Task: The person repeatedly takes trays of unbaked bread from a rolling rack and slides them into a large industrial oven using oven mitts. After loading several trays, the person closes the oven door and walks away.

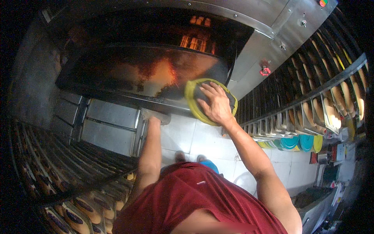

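My right hand (215, 103) lies flat, fingers spread, on a dark round cloth pad (190, 95) with a yellow rim. The pad rests over the front right corner of a wide, dark, glossy surface (122, 79) that shows an orange glow. Lower and to the left, my left hand (154, 119) reaches into or under a greyish cloth or mitt (165, 118) at the front edge of that surface. Its fingers are hidden. Behind the surface is a dark oven opening (131, 29) with orange-lit shapes inside.
A rack of trays (306, 117) with long pieces of dough or bread stands close on the right. Another rack (87, 201) with dark-topped pieces is on the left. A red valve handle (265, 71) sticks out of the steel panel. Lidded buckets (289, 142) stand on the tiled floor (178, 131).
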`<move>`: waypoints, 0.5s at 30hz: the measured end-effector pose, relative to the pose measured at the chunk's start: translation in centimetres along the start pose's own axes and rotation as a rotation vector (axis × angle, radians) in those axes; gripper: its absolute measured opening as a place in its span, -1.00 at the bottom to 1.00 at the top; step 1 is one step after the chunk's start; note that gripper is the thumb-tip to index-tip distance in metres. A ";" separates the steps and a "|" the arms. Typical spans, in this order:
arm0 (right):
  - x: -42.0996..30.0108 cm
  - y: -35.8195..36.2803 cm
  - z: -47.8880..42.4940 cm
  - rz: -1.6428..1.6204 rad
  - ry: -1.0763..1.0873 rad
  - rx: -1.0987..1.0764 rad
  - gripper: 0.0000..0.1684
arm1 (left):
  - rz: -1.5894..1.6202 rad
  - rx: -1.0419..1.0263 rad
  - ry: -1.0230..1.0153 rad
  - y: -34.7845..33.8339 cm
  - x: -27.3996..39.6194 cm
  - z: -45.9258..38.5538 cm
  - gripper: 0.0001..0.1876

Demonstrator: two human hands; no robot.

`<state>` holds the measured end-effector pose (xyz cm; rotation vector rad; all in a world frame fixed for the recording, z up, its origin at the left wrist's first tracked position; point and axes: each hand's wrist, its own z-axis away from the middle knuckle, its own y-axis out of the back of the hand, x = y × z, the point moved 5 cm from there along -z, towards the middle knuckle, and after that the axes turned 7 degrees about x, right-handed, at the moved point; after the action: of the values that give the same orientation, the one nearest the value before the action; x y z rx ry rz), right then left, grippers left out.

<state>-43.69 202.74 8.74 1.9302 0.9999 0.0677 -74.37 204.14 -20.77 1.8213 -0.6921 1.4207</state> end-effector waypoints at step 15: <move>-0.1 0.3 -0.2 -0.016 -0.004 -0.014 -0.47 | -0.257 0.012 -0.125 -1.0 1.6 0.0 -0.44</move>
<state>-43.66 202.74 9.06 1.9085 1.0102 0.0619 -73.16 204.78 -19.41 1.9427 -0.4893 1.1539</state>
